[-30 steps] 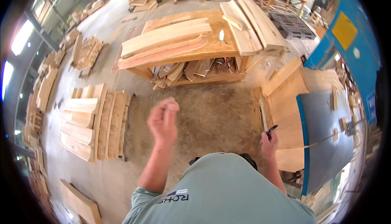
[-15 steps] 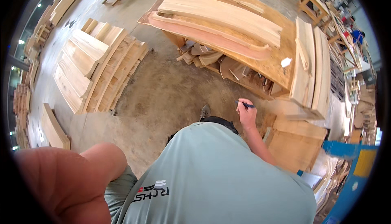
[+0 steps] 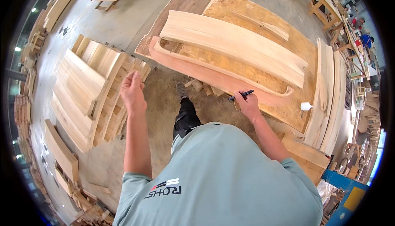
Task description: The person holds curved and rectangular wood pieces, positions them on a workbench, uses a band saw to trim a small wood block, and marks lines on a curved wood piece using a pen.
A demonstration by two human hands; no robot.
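In my right hand is a dark marker pen, gripped in curled fingers close to the near edge of a workbench. Just beyond it lies a long pinkish curved template with a raised rim. A pale, wide curved board lies behind the template on the bench. My left hand is raised in the air with its fingers loosely curled, and nothing shows in it. From this view it overlaps the edge of a stack of curved wooden boards on the left.
A small white bottle stands at the bench's right end, beside long curved planks. Thin offcuts lie on the far part of the bench. A blue metal frame is at lower right. Another curved board stands at lower left.
My left arm has swung forward from the lower left, and its hand is now in sight. The right hand with the marker has come to the bench edge. The bench appears nearer.
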